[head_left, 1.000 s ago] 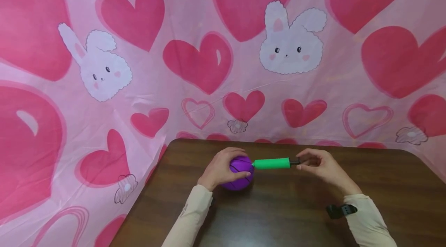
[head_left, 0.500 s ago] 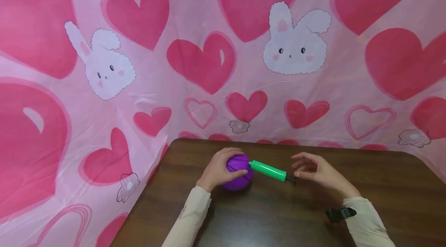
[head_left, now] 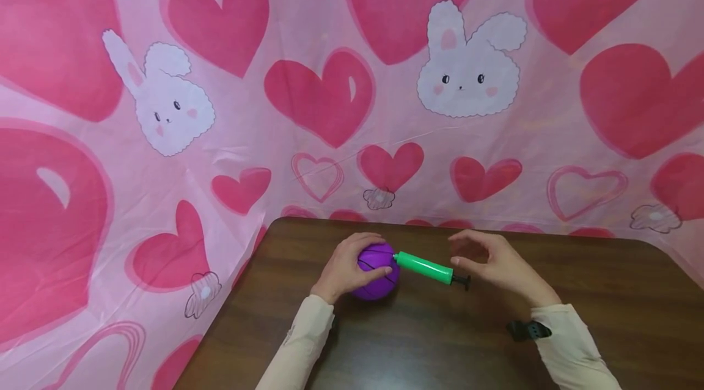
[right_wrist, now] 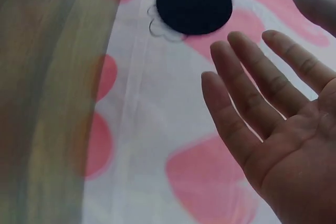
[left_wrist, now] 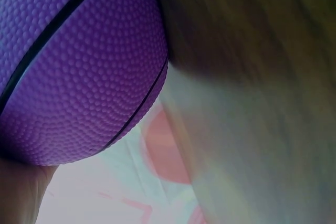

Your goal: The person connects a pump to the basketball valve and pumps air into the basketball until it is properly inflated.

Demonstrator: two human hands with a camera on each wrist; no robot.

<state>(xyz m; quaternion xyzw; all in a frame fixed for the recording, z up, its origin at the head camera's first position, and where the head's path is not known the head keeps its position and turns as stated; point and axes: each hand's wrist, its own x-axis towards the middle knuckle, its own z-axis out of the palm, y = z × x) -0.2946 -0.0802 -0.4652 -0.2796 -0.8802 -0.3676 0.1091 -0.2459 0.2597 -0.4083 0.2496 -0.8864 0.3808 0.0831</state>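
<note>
A small purple basketball (head_left: 378, 283) with black lines sits on the table, and my left hand (head_left: 346, 268) grips it from the left, thumb across its front. The ball's pebbled skin (left_wrist: 100, 72) fills much of the left wrist view. A green hand pump (head_left: 423, 268) joins the ball's right side by its nozzle and slants down to the right. At its far end is the black handle (head_left: 462, 282), whose round end (right_wrist: 194, 3) shows dark in the right wrist view. Just above and right of that handle, my right hand (head_left: 497, 261) holds nothing, its fingers apart and loosely bent.
The brown wooden table (head_left: 440, 341) has rounded back corners. A pink cloth (head_left: 385, 109) printed with hearts and rabbits hangs close behind its back and left edges. Each wrist carries a strapped black device, the right one (head_left: 529, 330) plainly visible.
My right hand has let go of the pump handle and shifted slightly left. The pump's handle end has swung down toward me. My left hand has stayed on the ball.
</note>
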